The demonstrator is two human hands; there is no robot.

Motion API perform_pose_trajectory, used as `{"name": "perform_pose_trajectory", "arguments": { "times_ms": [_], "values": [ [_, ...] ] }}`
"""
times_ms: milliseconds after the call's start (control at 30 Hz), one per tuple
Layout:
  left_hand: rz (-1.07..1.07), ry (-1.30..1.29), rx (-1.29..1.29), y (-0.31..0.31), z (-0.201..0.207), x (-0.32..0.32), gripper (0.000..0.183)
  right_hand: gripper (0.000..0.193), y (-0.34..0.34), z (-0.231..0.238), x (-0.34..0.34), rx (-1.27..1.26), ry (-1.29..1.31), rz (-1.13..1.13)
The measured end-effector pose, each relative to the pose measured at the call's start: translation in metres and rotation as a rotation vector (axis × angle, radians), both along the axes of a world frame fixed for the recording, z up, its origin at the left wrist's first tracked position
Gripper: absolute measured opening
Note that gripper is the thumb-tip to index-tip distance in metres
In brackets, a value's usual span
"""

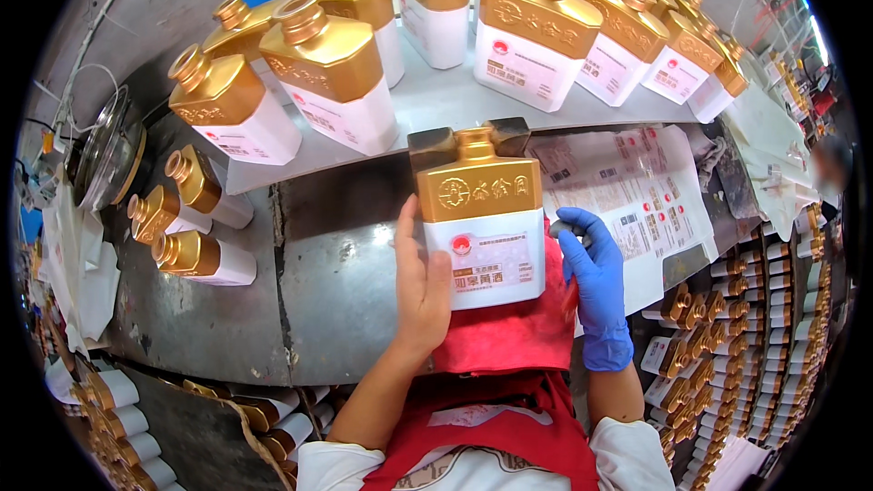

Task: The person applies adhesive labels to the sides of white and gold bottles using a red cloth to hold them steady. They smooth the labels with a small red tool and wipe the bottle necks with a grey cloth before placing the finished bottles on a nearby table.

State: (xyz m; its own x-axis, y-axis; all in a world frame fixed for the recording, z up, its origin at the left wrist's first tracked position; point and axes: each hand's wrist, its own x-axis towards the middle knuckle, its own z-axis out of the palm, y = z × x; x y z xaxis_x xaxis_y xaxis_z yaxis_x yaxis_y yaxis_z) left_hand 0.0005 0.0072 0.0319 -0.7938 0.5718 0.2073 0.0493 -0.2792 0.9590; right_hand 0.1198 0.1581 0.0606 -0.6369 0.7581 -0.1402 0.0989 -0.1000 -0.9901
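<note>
A white bottle with a gold shoulder and neck (483,250) stands tilted in front of me, its red and gold print facing up. My bare left hand (423,286) grips its left side, thumb on the front face. My right hand (593,277), in a blue glove, is just beside the bottle's right edge with its fingers curled. A small greyish thing shows between those fingers, too covered to name. Behind the bottle neck sits a dark block (432,147). Under the bottle lies a red cloth (509,332).
Several large gold-and-white bottles (541,36) line a grey raised shelf (436,95). Three smaller bottles (205,257) lie at the left of the metal table (341,282). Printed label sheets (659,241) lie at the right. Rows of bottles (709,336) fill the lower right.
</note>
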Motion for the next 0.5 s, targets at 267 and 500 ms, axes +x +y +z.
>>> {"name": "perform_pose_trajectory", "arguments": {
  "times_ms": [267, 500],
  "values": [
    [-0.038, 0.085, -0.046, 0.001, -0.003, 0.001, 0.072, 0.062, -0.010, -0.003, -0.003, 0.039, -0.092, 0.115],
    [-0.117, 0.009, -0.072, -0.001, 0.005, 0.004, 0.085, 0.066, -0.015, -0.005, -0.010, 0.113, -0.218, 0.125]
  ]
}}
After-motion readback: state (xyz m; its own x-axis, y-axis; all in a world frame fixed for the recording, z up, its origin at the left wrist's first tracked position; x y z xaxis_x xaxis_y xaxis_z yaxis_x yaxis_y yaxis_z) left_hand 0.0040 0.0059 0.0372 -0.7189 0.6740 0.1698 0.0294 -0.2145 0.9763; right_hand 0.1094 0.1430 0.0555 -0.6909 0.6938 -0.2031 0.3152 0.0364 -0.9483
